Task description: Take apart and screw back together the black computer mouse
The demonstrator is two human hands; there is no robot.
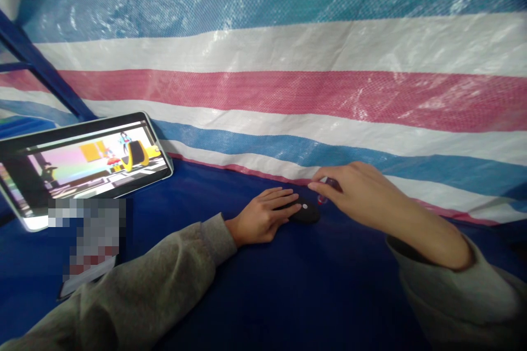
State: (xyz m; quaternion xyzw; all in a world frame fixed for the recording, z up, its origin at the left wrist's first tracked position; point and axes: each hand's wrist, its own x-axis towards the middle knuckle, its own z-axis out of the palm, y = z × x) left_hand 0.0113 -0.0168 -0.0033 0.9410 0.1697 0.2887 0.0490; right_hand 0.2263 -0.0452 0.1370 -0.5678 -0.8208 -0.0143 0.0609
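A dark, rounded object [310,214] lies on the blue surface [304,290], partly under the left hand [263,216], whose fingers stretch across it, slightly apart. Just beside it, the right hand [349,192] pinches a small tool [332,181] (dark with some red, mostly hidden). Farther left leans a lit tablet [99,167]; behind hangs a striped sheet [267,88].

Left hand [265,215] lay on black oval object [309,213] near far edge of blue surface [313,279] — right hand [352,189] pinched small dark-red item [332,182] just beside it. Lit tablet [93,162] stood toward far left corner — pixelated flat thing [96,241] in front.
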